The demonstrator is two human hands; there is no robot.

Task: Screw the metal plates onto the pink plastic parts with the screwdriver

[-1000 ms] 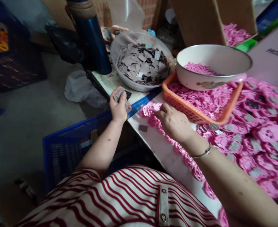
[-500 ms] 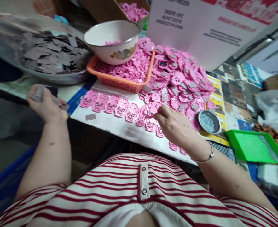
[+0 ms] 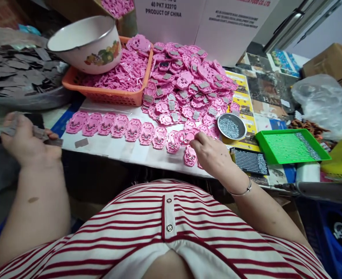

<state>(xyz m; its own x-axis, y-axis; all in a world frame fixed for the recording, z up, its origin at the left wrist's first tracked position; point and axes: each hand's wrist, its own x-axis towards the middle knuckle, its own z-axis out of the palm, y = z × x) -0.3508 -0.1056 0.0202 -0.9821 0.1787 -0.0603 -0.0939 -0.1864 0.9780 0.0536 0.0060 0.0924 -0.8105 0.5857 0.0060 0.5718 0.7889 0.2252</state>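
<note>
My left hand (image 3: 33, 141) is closed around several flat grey pieces (image 3: 40, 131) at the left edge of the table. At the right end of a row of pink parts (image 3: 108, 124), my right hand (image 3: 208, 151) pinches a pink part (image 3: 185, 136) by its edge, above other pink parts. Small shiny metal bits show in the row's parts. One loose grey piece (image 3: 82, 143) lies in front of the row. Behind my right hand spreads a heap of pink parts (image 3: 185, 79), many with grey pieces on them.
An orange basket (image 3: 109, 97) of small pink pieces carries an enamel bowl (image 3: 86, 46). Grey pieces fill a large basin (image 3: 43, 100) at left. On the right are a small bowl of screws (image 3: 230, 128), a black tray (image 3: 248, 161) and a green tray (image 3: 293, 147).
The view has shifted to the right, so the table items appear further left. My right hand still pinches the pink part, and my left hand still holds the grey pieces.
</note>
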